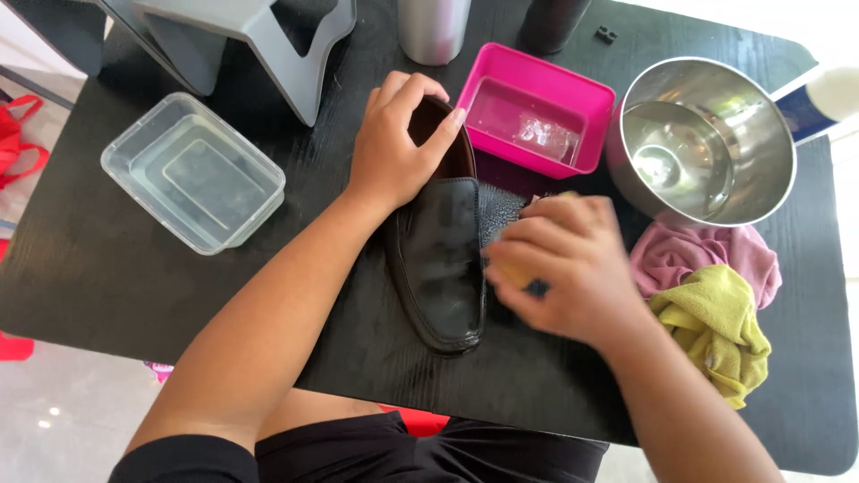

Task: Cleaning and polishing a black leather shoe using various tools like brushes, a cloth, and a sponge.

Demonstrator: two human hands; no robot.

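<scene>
A black slip-on shoe (440, 259) is lying at the middle of the frame on the black table (89, 268), and its side is being rubbed. The heel opening is clasped by the left hand (394, 143), fingers curled over the collar, so the shoe is pinned against the tabletop. The right hand (564, 268) is blurred and closed around something small and yellowish with a dark patch, pressed at the shoe's right flank; whether it is a sponge or a cloth cannot be told. The step is judged best done with the heel held firmly down, short strokes run along the leather, and pressure kept light near the sole seam. The shoe's long axis runs nearly top to bottom in the frame, tilted slightly, with the toe pointing toward the lower edge and the heel toward the upper centre. A pink tub (535, 112) lies just beyond the heel, a steel bowl (707, 134) at upper right.
</scene>
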